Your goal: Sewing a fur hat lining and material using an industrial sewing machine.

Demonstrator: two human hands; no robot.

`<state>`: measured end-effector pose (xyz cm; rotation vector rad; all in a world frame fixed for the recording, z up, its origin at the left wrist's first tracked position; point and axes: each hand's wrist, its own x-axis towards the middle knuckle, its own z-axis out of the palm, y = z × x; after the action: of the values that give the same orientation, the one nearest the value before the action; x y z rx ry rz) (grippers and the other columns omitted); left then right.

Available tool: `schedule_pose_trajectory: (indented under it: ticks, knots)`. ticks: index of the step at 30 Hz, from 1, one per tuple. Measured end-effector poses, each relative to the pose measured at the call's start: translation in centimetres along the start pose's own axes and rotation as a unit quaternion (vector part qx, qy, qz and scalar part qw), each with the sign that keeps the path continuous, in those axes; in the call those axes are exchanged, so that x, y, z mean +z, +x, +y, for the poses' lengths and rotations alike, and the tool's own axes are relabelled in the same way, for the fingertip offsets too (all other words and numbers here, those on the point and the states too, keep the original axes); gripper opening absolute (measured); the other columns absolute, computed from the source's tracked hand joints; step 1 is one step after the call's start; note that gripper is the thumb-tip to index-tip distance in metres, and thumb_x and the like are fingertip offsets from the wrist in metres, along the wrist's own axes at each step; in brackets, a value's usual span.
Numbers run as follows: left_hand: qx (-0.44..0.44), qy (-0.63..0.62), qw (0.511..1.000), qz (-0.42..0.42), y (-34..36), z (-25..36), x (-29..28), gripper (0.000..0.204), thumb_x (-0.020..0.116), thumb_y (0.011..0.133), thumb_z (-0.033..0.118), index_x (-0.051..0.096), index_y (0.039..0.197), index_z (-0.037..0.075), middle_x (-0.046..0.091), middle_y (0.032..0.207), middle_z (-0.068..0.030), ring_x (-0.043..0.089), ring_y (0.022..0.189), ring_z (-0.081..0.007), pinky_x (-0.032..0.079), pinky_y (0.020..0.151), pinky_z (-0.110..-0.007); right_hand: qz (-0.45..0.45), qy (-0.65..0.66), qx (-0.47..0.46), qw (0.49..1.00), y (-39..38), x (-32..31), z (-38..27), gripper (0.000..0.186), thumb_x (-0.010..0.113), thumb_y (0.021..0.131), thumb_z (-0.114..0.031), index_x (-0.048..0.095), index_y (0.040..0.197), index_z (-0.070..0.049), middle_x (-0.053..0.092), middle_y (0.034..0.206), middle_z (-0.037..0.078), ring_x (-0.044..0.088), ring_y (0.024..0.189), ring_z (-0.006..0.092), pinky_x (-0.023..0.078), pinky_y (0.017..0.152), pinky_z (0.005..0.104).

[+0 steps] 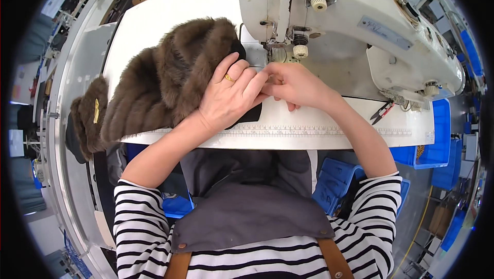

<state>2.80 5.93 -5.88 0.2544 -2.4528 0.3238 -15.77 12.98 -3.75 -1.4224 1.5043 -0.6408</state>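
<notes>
A brown fur piece [146, 86] with black fabric edges lies heaped on the left of the white sewing table, partly hanging off its edge. My left hand [229, 91], a ring on one finger, rests over the fur's right side and black fabric, its fingers bent and closed on that edge. My right hand [297, 84] meets its fingertips just in front of the needle area of the sewing machine [329, 11]. The right fingers are pinched together; what lies between them is hidden. Black fabric [249, 116] shows below both hands.
Red-handled thread snips [382, 112] lie right of my right forearm. A printed ruler strip [309, 131] runs along the table's front edge. Blue bins [437, 124] stand at the right, and a blue case [332, 181] sits below the table.
</notes>
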Motion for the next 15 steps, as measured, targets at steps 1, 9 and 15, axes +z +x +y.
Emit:
schedule_pose_trajectory:
  ticks: [1,9,15]
  knots:
    - [0.000,0.000,1.000,-0.002,0.0,0.0,-0.1,0.045,0.077,0.071,0.028,0.060,0.106,0.007,0.056,0.088,-0.0034,0.056,0.096,-0.0211,0.038,0.106,-0.042,-0.001,0.001,0.000,1.000,0.5,0.0,0.0,0.022,0.060,0.092,-0.017,0.060,0.104,0.001,0.059,0.065,0.005,0.058,0.043,0.0121,0.043,0.038,0.0257]
    - [-0.042,-0.002,0.999,-0.031,1.0,0.1,-0.3,0.053,0.078,0.070,0.032,0.061,0.112,0.004,0.059,0.097,-0.0074,0.055,0.105,-0.0247,0.035,0.109,-0.046,0.194,-0.136,-0.241,0.941,2.7,2.6,3.5,0.015,0.057,0.090,-0.016,0.061,0.090,-0.001,0.064,0.067,0.014,0.061,0.043,0.0233,0.049,0.046,0.0365]
    - [0.033,-0.017,0.991,-0.126,2.2,-1.4,-0.8,0.024,0.067,0.070,0.013,0.065,0.091,0.001,0.055,0.092,-0.0079,0.055,0.101,-0.0258,0.037,0.110,-0.047,0.170,-0.015,-0.042,0.984,0.4,1.4,1.7,0.018,0.058,0.094,-0.017,0.058,0.087,0.000,0.062,0.062,0.015,0.060,0.042,0.0214,0.048,0.045,0.0361]
